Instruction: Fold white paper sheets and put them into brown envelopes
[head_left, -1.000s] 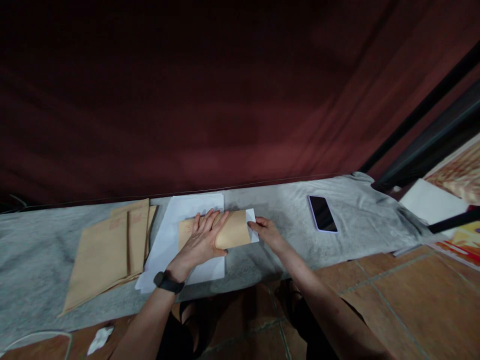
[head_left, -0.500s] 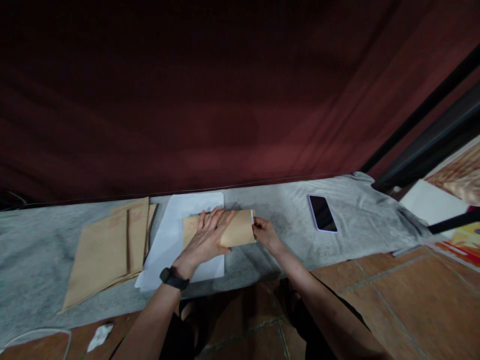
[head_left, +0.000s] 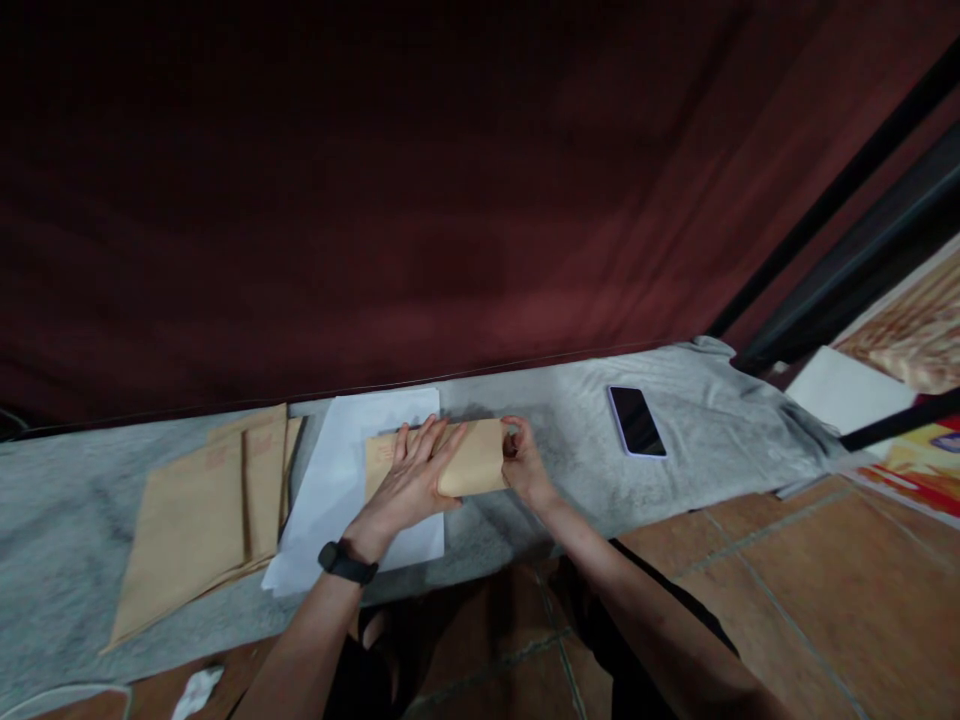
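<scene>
A small brown paper envelope (head_left: 480, 458) lies across the bench in front of me, its left part over a stack of white paper sheets (head_left: 319, 500). My left hand (head_left: 414, 480) rests flat on the envelope with its fingers spread, pressing it down. At the envelope's right end, my right hand (head_left: 526, 468) has thumb and fingers pinched on the edge. Whether a flap or the contents sit between those fingers is hidden. Faint red print shows on the envelope's left part.
Left of the sheets lie several larger brown envelopes (head_left: 187, 510), overlapping. A phone with a pale purple case (head_left: 637, 423) is to the right on the grey cloth (head_left: 570, 400). A dark red curtain (head_left: 450, 250) hangs behind. Tiled floor (head_left: 825, 580) shows in front.
My right hand has shifted up slightly along the envelope's right end. The white edge seen there before is now out of sight. My left hand stays on the envelope; the view has turned slightly.
</scene>
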